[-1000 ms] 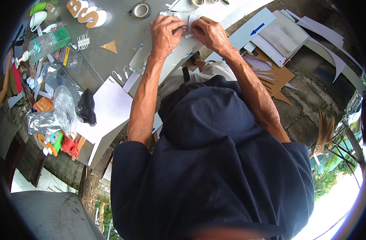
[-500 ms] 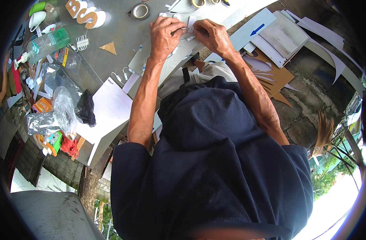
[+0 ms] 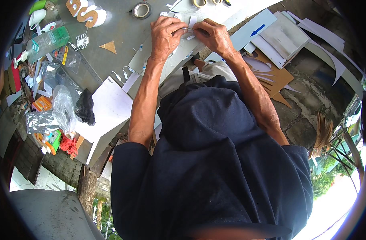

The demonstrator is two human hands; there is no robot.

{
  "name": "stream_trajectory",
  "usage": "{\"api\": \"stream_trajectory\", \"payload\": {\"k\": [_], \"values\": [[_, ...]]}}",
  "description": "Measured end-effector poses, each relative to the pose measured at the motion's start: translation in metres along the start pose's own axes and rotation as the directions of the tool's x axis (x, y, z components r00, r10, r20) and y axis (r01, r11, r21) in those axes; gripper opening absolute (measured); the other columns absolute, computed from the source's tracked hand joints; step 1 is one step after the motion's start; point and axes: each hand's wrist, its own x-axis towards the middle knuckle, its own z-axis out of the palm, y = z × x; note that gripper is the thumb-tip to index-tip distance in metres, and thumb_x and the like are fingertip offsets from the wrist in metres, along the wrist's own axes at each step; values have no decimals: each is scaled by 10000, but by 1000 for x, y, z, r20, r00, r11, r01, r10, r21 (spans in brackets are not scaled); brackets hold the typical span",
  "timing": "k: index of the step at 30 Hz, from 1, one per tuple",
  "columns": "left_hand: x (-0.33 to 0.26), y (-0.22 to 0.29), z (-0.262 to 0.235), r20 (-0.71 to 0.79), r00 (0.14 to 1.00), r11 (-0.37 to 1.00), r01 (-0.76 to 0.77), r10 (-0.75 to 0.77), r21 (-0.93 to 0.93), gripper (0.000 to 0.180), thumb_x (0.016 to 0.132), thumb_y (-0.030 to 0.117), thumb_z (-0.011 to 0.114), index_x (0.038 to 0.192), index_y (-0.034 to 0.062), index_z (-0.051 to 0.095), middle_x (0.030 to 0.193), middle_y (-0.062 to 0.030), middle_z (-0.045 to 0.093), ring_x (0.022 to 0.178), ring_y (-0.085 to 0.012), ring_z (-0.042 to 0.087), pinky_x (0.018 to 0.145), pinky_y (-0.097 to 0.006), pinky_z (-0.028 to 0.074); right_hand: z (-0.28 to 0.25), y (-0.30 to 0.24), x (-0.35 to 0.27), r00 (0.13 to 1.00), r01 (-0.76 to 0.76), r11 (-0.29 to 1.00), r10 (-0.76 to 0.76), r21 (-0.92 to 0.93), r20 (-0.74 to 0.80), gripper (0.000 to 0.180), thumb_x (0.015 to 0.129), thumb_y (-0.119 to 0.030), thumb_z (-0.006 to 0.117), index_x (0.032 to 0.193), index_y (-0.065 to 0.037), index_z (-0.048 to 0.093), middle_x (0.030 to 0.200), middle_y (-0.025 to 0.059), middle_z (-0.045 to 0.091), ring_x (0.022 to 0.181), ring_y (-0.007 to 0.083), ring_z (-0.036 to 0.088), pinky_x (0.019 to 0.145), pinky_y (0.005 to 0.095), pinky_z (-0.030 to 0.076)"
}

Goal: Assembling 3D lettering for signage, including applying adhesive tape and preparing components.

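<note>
Over the near edge of the table (image 3: 97, 66), my left hand (image 3: 163, 38) pinches one end of a small whitish piece (image 3: 188, 29). My right hand (image 3: 216, 38) grips its other end with bent fingers. The piece looks like an LED module or its wire, but the fingertips cover most of it. A white strip (image 3: 193, 20) stands up just behind it. Small white modules with wires (image 3: 128, 72) lie left of my left forearm. A bundle of similar wired modules (image 3: 82, 41) rests farther left.
Tape rolls (image 3: 142, 11) and block letters (image 3: 92, 17) lie at the back. On the left are a green clear bottle (image 3: 49, 42), plastic bags (image 3: 64, 106) and red cord (image 3: 68, 145). Cut sheets (image 3: 285, 38) are stacked at the right, above the stone ground.
Both hands stay nearly in place, still pinching the small piece. The right fingers have shifted very slightly; nothing has been let go.
</note>
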Motion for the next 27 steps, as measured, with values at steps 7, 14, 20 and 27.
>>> {"api": "stream_trajectory", "payload": {"k": [7,14,20,27], "values": [[1,3,-1,8,1000,1000,20,-20,15,206,710,163,864,906,176,801,939,51,720,958,-189,636,881,-369,462,-4,-4,-2,990,-141,988,139,65,39,259,882,-117,764,1117,-54,675,966,125,734,847,258,748,766,352,610],[0,1,0,-6,1000,1000,18,-18,2,195,708,163,865,892,168,800,931,47,721,958,-190,638,878,-368,471,-6,-2,-4,989,-138,986,133,93,63,269,886,-112,762,1118,-42,645,979,135,739,858,254,755,778,349,614],[0,2,0,1,1000,1000,16,-16,9,198,708,156,863,896,171,801,934,50,723,956,-190,638,886,-367,468,-4,1,-4,998,-42,999,40,34,48,185,883,-68,731,1057,-49,671,941,118,701,826,278,732,743,360,595],[-1,2,1,7,1000,1000,23,-23,20,194,714,161,859,898,186,801,937,56,721,954,-184,633,889,-366,460,-3,0,-4,999,-24,998,23,50,24,156,876,-47,714,1030,-50,685,914,118,676,806,293,709,722,377,583]]}}
